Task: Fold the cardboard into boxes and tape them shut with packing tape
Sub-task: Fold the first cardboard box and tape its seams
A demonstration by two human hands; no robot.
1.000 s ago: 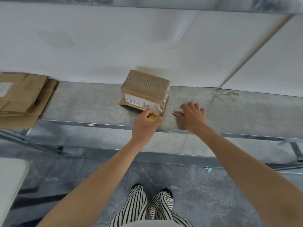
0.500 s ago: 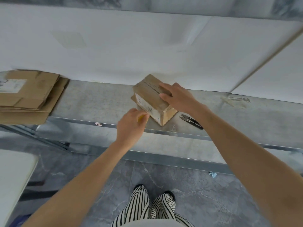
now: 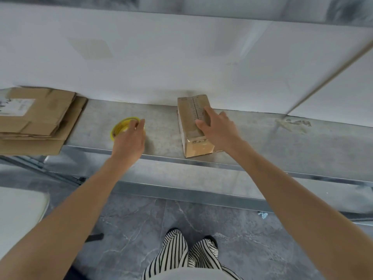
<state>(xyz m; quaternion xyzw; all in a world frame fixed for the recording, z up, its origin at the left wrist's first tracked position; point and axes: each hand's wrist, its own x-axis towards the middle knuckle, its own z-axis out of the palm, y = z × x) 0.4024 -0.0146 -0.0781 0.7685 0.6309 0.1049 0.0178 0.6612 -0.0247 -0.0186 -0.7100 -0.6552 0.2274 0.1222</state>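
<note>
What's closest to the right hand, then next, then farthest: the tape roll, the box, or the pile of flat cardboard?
1. Box: touching the right hand.
2. Tape roll: off to the left, at the left hand.
3. Pile of flat cardboard: far left.

Left hand (image 3: 129, 142) grips the tape roll (image 3: 119, 128); right hand (image 3: 220, 130) lies flat, fingers (image 3: 209, 114) straight.
</note>
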